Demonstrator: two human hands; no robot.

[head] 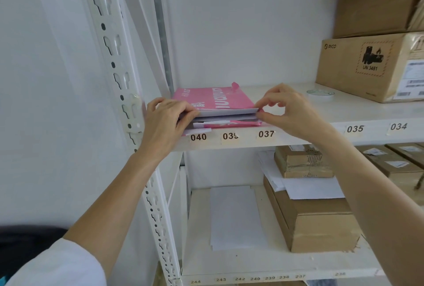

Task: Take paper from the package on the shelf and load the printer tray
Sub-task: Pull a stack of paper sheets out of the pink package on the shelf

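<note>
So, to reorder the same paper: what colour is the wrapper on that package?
Pink with white lettering, on the opened paper package wrapper, seen in the head view.

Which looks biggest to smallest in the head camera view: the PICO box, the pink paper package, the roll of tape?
1. PICO box, the largest, though cut off at the right edge.
2. Pink paper package, clearly smaller, held at both ends by the left hand and right hand.
3. Roll of tape, the smallest.
</note>
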